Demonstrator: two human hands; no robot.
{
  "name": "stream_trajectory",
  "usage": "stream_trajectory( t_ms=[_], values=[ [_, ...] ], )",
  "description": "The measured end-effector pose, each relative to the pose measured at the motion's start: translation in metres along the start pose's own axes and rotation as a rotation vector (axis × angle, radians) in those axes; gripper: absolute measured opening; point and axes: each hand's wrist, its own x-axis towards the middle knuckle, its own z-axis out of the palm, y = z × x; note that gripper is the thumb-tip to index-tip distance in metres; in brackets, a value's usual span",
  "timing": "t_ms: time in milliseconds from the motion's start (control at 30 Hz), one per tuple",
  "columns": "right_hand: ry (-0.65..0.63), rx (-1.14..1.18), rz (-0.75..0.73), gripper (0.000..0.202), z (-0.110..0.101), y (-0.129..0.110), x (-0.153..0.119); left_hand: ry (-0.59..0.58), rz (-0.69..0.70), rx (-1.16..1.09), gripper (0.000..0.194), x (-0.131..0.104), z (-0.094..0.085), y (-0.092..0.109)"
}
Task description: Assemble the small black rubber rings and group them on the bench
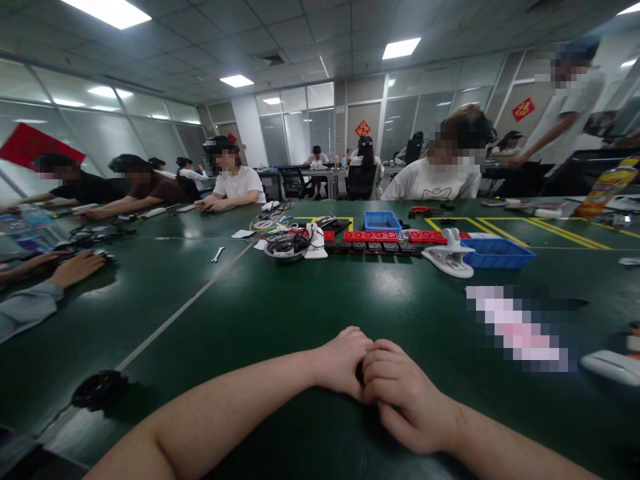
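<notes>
My left hand (344, 361) and my right hand (407, 393) meet over the green table (280, 300), fingertips touching. Both have curled, closed fingers. A small dark patch shows between them; whether it is a black object or shadow I cannot tell, and the fingers hide the rest. To the right of my hands lies a blurred pink and white flat item (517, 327). A coiled black cable (100, 390) rests at the left, beside my left forearm.
Across the middle stand a red and black power strip row (370, 239), blue bins (495, 253), a white clamp (453, 255) and a metal bowl with cables (285, 247). A wrench (217, 254) lies left of them. Several people sit around; a co-worker's hand (77, 270) is at the left.
</notes>
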Motion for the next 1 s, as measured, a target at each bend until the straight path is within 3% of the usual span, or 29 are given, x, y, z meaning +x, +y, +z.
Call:
stream_trajectory(
  t_ms=[133,300,533,800,1000],
  values=[
    [0.047,-0.094,0.088,0.021,-0.002,0.001,-0.001,0.018,0.002,-0.016,0.048,-0.003,0.0,0.004],
    [0.112,-0.301,0.398,0.029,0.004,0.013,-0.003,0.137,-0.212,-0.004,0.068,-0.004,0.004,0.014],
    [0.035,-0.385,0.55,0.021,0.007,0.015,-0.002,0.177,-0.317,0.068,0.048,-0.004,0.009,0.021],
    [0.042,-0.27,0.453,0.01,0.004,0.014,-0.001,0.129,-0.255,0.025,0.041,-0.003,0.002,0.013],
    [0.07,-0.114,0.2,0.027,0.002,0.01,-0.001,0.031,-0.086,-0.095,0.038,-0.002,-0.005,-0.005]
  ],
)
